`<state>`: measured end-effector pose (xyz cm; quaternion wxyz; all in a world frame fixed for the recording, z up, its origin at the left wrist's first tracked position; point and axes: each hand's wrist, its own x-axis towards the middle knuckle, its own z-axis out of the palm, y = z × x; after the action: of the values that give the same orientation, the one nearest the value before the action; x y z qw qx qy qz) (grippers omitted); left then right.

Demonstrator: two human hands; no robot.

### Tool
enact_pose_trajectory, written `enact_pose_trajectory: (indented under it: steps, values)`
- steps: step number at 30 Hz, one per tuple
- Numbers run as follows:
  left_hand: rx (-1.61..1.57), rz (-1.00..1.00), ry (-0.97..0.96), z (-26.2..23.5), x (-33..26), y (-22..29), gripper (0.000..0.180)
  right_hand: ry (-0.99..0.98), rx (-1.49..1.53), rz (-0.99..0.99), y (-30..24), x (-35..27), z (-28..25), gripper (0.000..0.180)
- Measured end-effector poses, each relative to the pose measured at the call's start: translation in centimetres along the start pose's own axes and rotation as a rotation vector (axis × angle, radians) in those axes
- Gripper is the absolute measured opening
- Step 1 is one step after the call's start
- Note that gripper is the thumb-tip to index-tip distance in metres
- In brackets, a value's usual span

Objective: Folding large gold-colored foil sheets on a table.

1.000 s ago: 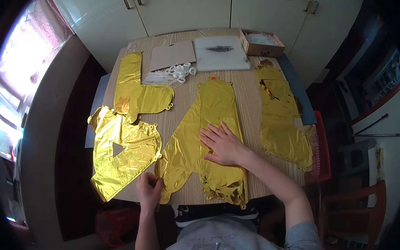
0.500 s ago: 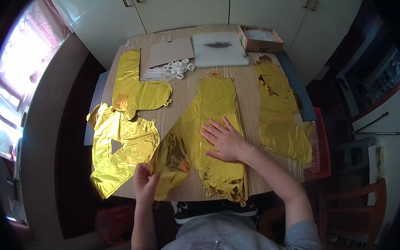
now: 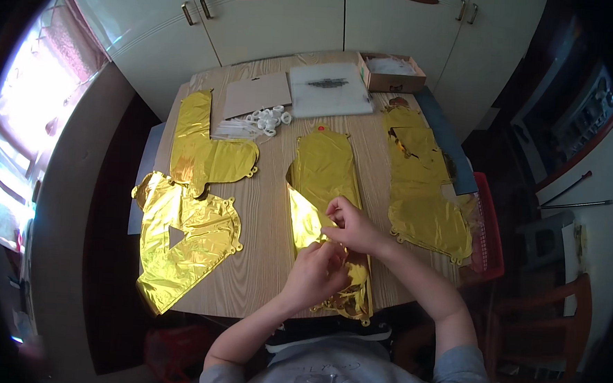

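Observation:
A flat gold foil balloon (image 3: 325,161) lies lengthwise down the middle of the table, its left flap folded over onto the body. My left hand (image 3: 318,275) is closed on the flap's edge over the lower part of the balloon; its fingertips are partly hidden. Just beyond it, my right hand (image 3: 353,227) rests over the balloon's right side, thumb and curled fingers apart. Nothing shows between them. Left of this balloon lie an L-shaped gold foil balloon (image 3: 212,148) and another gold one (image 3: 197,234) with a triangular hole. A further gold foil balloon (image 3: 424,191) lies on the right.
At the back are a grey-brown board (image 3: 258,94), a translucent white bag (image 3: 311,98) and a cardboard box (image 3: 393,81). White rings (image 3: 268,120) and thin white sticks (image 3: 237,129) lie before the board. A red basket (image 3: 488,229) stands beyond the table's right edge.
My left hand has carried the balloon's left flap rightward over its body. My right hand has gone from lying flat on the foil to curled fingers. The view has tilted slightly upward.

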<state>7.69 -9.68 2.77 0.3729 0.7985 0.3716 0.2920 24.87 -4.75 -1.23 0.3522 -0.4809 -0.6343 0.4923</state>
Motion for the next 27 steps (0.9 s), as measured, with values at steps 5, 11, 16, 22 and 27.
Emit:
enact_pose_trajectory:
  steps: [5,11,16,22,27]
  values:
    - [0.246,0.049,0.084,-3.6,1.3,-2.8,0.024,0.097,-0.517,-0.109,-0.1,-1.4,-0.5,0.033]
    - [0.530,-0.043,-0.059,-5.8,4.2,-10.0,0.047,0.175,-0.601,-0.390,1.4,-1.5,-0.1,0.016]
    - [0.571,-0.046,-0.172,-5.7,5.9,-10.9,0.055,0.188,-0.464,-0.301,2.1,-1.6,0.0,0.007]
    - [0.634,-0.068,-0.189,-5.7,7.4,-12.0,0.059,0.149,-0.503,-0.348,2.6,-1.7,-0.1,0.004]
    - [0.634,-0.078,-0.217,-6.0,8.5,-12.2,0.062,0.144,-0.501,-0.348,2.7,-1.6,0.0,0.003]
